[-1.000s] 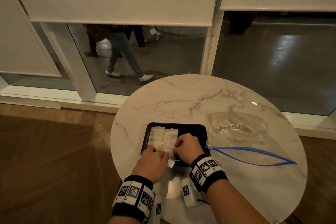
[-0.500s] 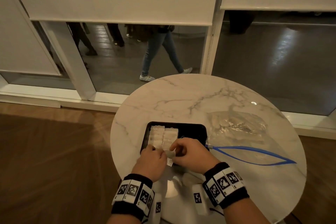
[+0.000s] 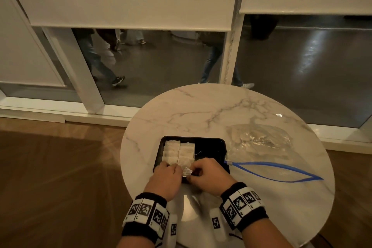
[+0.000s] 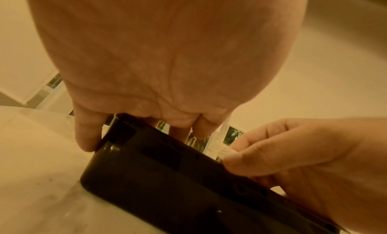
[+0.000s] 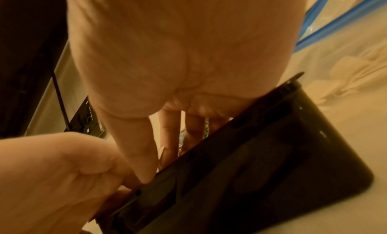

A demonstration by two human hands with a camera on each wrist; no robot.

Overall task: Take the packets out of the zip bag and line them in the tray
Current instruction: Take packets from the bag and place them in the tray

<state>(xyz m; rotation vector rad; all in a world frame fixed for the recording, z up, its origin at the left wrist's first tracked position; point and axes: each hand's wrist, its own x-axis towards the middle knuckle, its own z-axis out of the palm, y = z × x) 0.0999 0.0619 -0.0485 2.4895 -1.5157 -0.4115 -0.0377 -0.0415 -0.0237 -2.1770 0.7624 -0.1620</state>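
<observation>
Round marble table (image 3: pixel 201 110) is standing before a low window, wood floor around it; legs of people are passing outside the glass.

Clear zip bag (image 3: pixel 259 143) with its blue zip strip gaping is lying on the table's right side, touching the tray's right edge. More pale packets are showing through the plastic, bunched toward the far end.

Black tray (image 3: pixel 211 145) is sitting at table centre, near side toward the person. Its left part is holding two rows of white packets (image 3: pixel 179 152) lined side by side, running front to back; the right part is showing bare black floor.

Left hand (image 3: pixel 164 179) is reaching over the tray's near-left corner, fingers bent down, tips pressing at the near end of the rows. The left wrist view is showing a finger against the tray's outer corner. Whether it is gripping anything, I cannot tell.

Right hand (image 3: pixel 209 175) is hovering over the near rim, thumb and forefinger closed in a pinch on a small white packet (image 3: pixel 186 171), held between the two hands just at the end of the second row.
</observation>
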